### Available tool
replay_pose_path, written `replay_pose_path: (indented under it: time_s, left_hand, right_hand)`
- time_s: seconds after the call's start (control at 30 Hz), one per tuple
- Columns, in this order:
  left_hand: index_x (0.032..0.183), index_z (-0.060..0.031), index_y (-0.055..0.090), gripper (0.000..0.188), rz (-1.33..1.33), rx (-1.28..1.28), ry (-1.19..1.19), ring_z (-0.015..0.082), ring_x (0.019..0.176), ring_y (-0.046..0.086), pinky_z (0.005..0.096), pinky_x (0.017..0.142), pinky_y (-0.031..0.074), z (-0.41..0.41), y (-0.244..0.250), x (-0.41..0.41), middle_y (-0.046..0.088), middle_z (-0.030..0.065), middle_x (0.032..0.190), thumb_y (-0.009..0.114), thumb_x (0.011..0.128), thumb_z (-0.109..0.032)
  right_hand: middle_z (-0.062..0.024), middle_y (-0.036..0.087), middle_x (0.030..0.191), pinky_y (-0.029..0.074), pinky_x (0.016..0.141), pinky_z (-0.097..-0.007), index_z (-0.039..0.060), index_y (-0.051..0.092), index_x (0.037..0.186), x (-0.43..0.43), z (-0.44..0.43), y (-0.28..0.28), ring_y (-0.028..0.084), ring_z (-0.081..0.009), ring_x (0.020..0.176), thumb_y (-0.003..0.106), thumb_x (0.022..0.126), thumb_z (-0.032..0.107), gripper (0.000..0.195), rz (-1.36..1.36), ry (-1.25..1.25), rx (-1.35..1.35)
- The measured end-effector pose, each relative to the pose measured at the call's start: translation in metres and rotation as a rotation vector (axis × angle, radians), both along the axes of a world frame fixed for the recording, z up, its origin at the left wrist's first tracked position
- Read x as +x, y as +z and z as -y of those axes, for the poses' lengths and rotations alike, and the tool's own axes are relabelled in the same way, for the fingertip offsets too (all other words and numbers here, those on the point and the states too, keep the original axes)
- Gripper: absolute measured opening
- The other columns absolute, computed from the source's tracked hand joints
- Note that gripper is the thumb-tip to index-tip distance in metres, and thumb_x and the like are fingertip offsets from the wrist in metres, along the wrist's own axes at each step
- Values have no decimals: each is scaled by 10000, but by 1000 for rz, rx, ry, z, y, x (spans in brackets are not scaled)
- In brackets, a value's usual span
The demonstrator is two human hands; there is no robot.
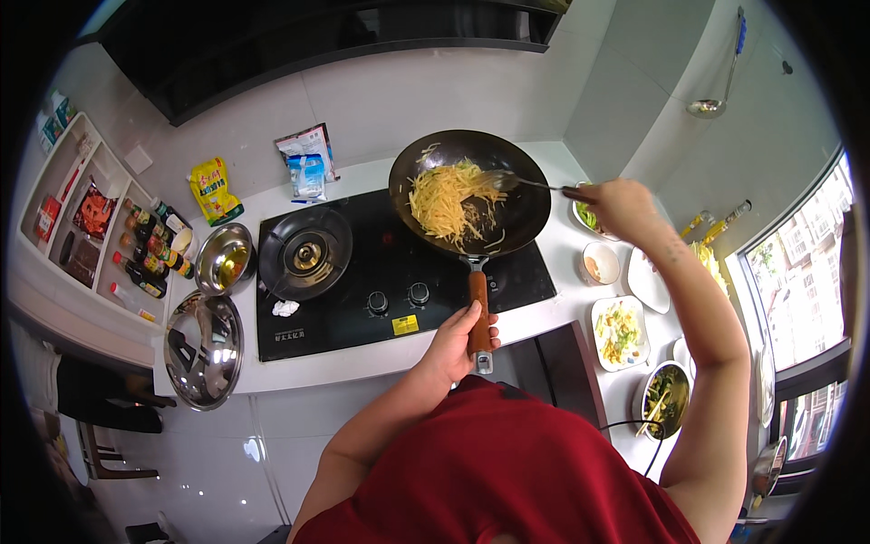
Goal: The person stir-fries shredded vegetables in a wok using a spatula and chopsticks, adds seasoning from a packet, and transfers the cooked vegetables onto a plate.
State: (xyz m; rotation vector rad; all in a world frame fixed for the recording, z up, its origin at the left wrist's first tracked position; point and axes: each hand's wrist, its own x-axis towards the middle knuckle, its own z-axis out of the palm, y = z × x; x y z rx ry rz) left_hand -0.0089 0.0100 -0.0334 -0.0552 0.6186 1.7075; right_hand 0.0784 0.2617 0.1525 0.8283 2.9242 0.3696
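My left hand (465,336) grips the brown wooden handle (478,292) of a dark wok (523,211). The wok sits over the right side of a black glass gas cooktop (370,251). Yellow shredded food (438,197), which looks like potato strips, is heaped in the wok's left half, with some strips up the wall. From the right, my right hand (620,207) holds the dark handle of a metal spatula (537,183). Its blade reaches into the wok and touches the right edge of the heap.
The uncovered left burner (305,256) is beside the wok. Left of it stand a steel bowl of oil (225,260), a steel lid (204,350) and several sauce bottles (146,275). On the right counter are a small bowl (600,264), a square dish of chopped vegetables (620,333) and a bowl with chopsticks (665,398).
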Motion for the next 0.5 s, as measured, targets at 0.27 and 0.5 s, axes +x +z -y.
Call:
replay_pose_path:
  time_s: [0.27, 0.5]
  left_hand:
    - [1089, -68, 493, 263, -9, 7, -8, 164, 786, 526, 309, 676, 480, -1, -1, 3, 527, 74, 929, 522, 943, -285]
    - [1079, -55, 467, 280, -13, -10, -5, 169, 768, 546, 326, 644, 514, 0, 3, 3, 541, 84, 941, 541, 934, -282]
  right_hand:
    - [-58, 599, 612, 384, 390, -243, 37, 686, 942, 2, -101, -70, 523, -110, 457, 635, 855, 228, 216, -349, -439, -1178]
    - [-11, 579, 607, 380, 400, -207, 96, 672, 1070, -25, -50, -68, 492, -67, 461, 665, 829, 180, 256, -381, -171, -1080]
